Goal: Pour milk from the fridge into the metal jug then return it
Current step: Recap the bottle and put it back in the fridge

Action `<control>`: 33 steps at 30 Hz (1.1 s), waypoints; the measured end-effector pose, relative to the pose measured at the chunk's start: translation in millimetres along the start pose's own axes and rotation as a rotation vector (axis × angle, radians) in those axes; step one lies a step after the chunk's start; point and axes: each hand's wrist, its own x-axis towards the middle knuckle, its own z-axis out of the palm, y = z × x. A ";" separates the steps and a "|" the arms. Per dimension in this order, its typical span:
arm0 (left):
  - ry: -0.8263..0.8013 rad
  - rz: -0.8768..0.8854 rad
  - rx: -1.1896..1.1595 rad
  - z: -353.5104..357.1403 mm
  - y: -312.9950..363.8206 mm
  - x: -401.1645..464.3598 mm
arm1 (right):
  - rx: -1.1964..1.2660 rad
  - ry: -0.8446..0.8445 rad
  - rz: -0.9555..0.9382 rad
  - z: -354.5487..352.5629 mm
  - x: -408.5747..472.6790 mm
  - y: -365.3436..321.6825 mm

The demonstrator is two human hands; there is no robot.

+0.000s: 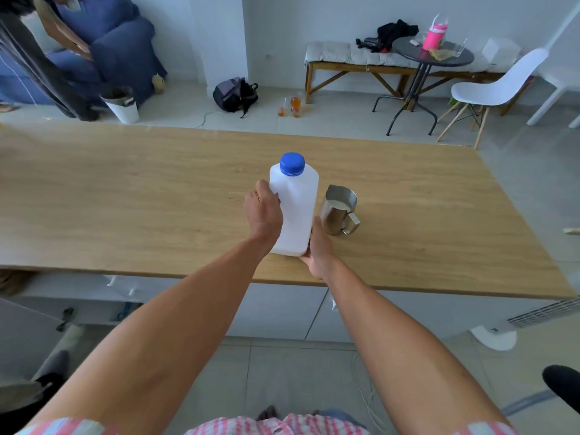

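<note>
Head view: the milk bottle [295, 211] stands near the front edge of the wooden counter [125, 199], its blue cap [292, 164] on. My left hand [263, 215] is wrapped around the bottle's left side, fingers curled against the plastic. My right hand [317, 246] grips the lower right corner, at the base (fingertips hidden behind it). The metal jug [339, 211] stands just right of the bottle, upright, handle toward me, with milk [338, 205] visible inside.
</note>
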 end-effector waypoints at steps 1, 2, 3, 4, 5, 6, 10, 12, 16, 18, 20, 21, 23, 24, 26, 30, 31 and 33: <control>-0.003 0.005 0.004 -0.6 1.2 -1.6 | 0.009 -0.006 -0.002 0.9 -0.3 -1.2; -0.007 0.010 0.005 -0.6 2.0 -2.9 | 0.010 -0.004 -0.010 1.1 -0.2 -2.7; -0.015 0.018 0.001 -0.7 2.7 -4.3 | 0.008 -0.004 -0.018 0.7 -0.1 -4.0; -0.023 0.023 -0.005 -0.6 2.8 -5.5 | 0.003 -0.001 -0.022 0.0 0.7 -4.3; -0.032 0.027 -0.014 -0.4 3.4 -7.1 | -0.010 -0.001 -0.026 -1.2 0.3 -4.9; -0.037 0.031 -0.026 0.0 4.0 -8.3 | -0.033 -0.007 -0.029 -2.4 -0.8 -6.1; -0.024 0.041 -0.067 0.8 6.0 -10.0 | -0.112 -0.064 -0.057 -7.5 5.9 -9.0; -0.025 0.068 -0.049 1.1 7.1 -12.1 | -0.155 -0.086 -0.067 -11.2 10.4 -8.8; 0.013 0.101 -0.035 0.8 4.5 -19.5 | -0.250 -0.148 -0.090 -18.0 19.7 -7.5; 0.080 0.111 -0.029 -0.9 3.0 -23.0 | -0.317 -0.197 -0.097 -18.5 25.1 -7.9; 0.159 0.106 -0.008 -4.2 1.9 -26.4 | -0.359 -0.251 -0.086 -16.9 29.2 -6.9; 0.202 0.095 0.000 -6.9 1.6 -28.3 | -0.380 -0.283 -0.086 -14.8 31.1 -5.9; 0.285 0.077 -0.003 -15.3 1.4 -33.7 | -0.417 -0.358 -0.087 -7.8 31.7 -2.3; 0.325 0.076 -0.007 -20.9 1.3 -36.7 | -0.426 -0.389 -0.082 -3.1 31.3 -0.3; 0.403 0.081 -0.007 -34.4 1.7 -43.5 | -0.442 -0.463 -0.062 10.0 25.2 2.4; 0.545 0.082 -0.050 -68.8 8.4 -61.5 | -0.450 -0.569 0.015 46.6 6.6 15.5; 0.581 0.085 -0.047 -79.9 9.6 -66.9 | -0.460 -0.595 0.035 56.7 1.7 21.3; 0.650 0.097 -0.054 -104.0 11.9 -80.9 | -0.525 -0.650 0.005 75.4 -15.5 30.7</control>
